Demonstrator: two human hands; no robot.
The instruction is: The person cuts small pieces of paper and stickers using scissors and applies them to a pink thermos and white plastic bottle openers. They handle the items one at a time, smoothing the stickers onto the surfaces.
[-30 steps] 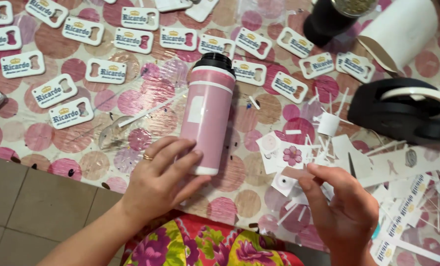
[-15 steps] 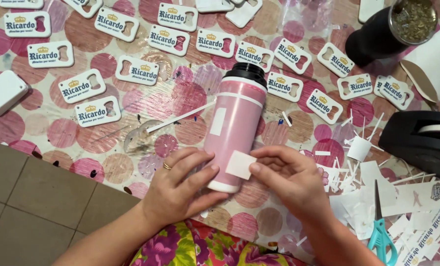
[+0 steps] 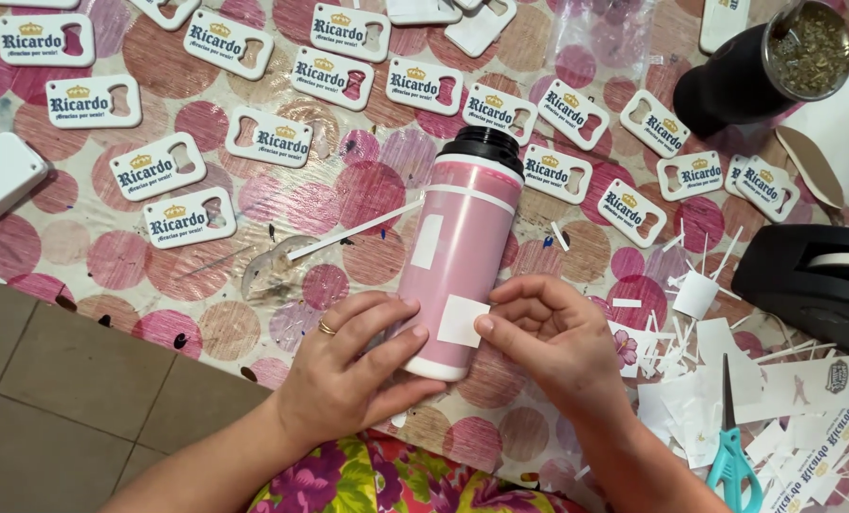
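Pink cylindrical bottle with a black screw cap (image 3: 461,256) lies on its side on the surface (image 3: 367,190), which is covered by a cloth with pink and brown dots. Cap points away from the person, base toward them, roughly centre of view.

Left hand (image 3: 349,370), gold ring on one finger, is wrapped around the lower part of the bottle: fingers on the pink wall, thumb near the base rim. Closed on the bottle.

Right hand (image 3: 548,337) is just beside the bottle on its right. Fingertips are pinched together on a small white rectangular sticker (image 3: 462,320), which lies flat against the bottle's side near the base. A second, narrower white sticker (image 3: 427,241) sits higher on the bottle wall.

Around it:
- White flat rectangular bottle-opener tags with dark blue lettering (image 3: 273,138), many, spread in rows across the far half of the surface.
- Thin white paper strip (image 3: 353,231) just left of the bottle.
- Black tape dispenser (image 3: 814,280) at right edge.
- Black cup filled with green dried herb (image 3: 762,66) top right.
- Teal-handled scissors (image 3: 731,446) bottom right, lying among white paper offcuts (image 3: 690,380).

Tiled floor (image 3: 45,389) visible bottom left.
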